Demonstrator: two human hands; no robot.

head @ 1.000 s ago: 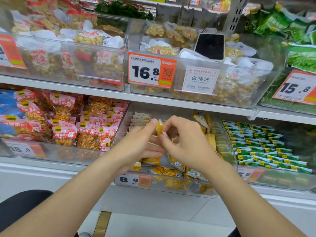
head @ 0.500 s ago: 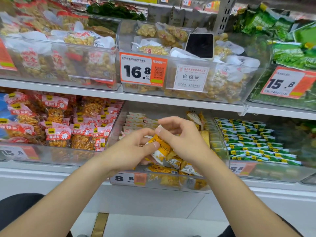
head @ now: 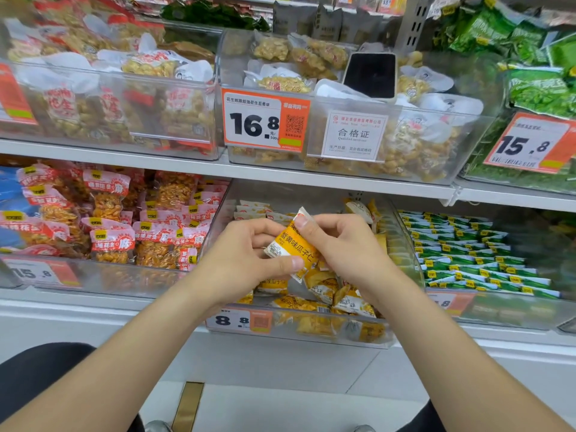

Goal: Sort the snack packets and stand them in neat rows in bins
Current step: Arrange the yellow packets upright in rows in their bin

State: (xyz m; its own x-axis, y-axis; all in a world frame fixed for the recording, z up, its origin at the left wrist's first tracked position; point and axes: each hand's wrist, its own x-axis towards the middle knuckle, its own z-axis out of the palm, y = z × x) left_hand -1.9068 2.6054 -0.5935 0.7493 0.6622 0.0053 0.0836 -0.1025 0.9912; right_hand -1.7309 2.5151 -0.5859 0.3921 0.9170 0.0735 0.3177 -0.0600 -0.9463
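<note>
Here both hands, left point(head: 246, 260) and right point(head: 339, 247), pinch one tilted yellow-and-white snack packet point(head: 291, 244) above the clear bin point(head: 311, 330).

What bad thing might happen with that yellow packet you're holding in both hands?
1. The yellow packet is only pinched between the left hand and right hand; it might slip into the loose heap below.
2. Pushing it in carelessly may topple the standing row at the back left of the bin.
3. The phone propped up higher could slide down if something bumps it.
</note>
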